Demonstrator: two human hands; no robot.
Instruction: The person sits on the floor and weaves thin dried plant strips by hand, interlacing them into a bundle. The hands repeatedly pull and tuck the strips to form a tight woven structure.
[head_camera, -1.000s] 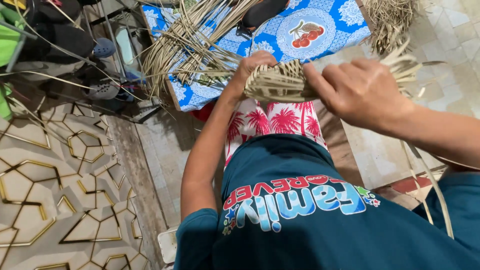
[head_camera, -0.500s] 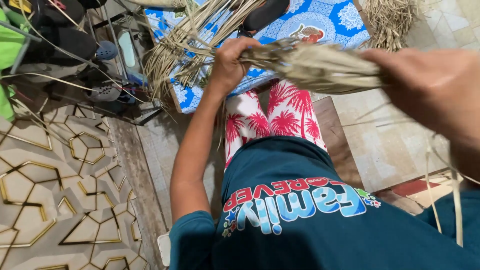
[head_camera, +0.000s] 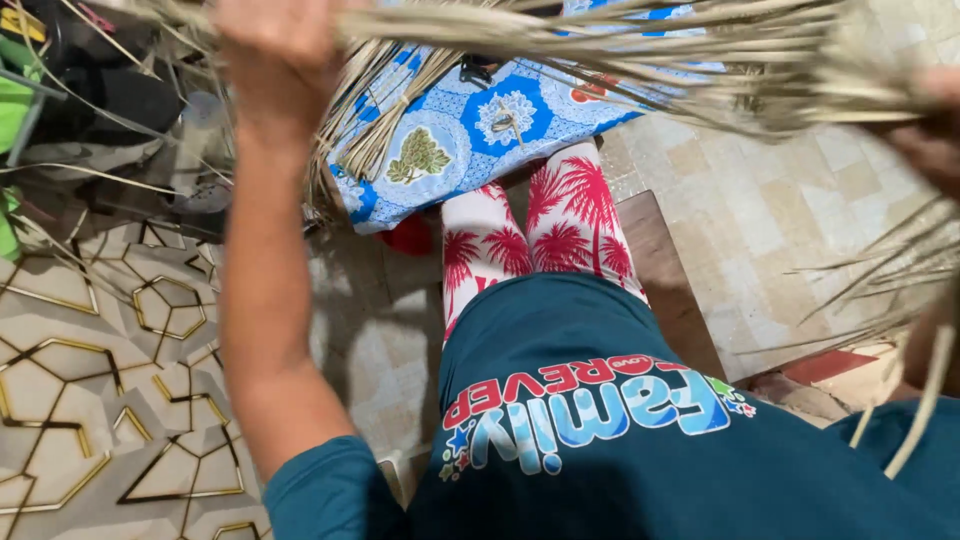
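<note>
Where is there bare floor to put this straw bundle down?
The beige tiles on the right, between the wooden plank and the hanging straw strands, are bare. So is the gold-lined floor beside the left arm. The blue patterned cloth and the dark clutter at upper left are crowded with straw.

view: single head cam, no 2nd view to overlap
faces: steeply down over wearer's chest and legs to tiled floor (head_camera: 760, 210)
range: close; raised left hand (head_camera: 270, 40) and right hand (head_camera: 925, 130) cut by top/right frame edges
</note>
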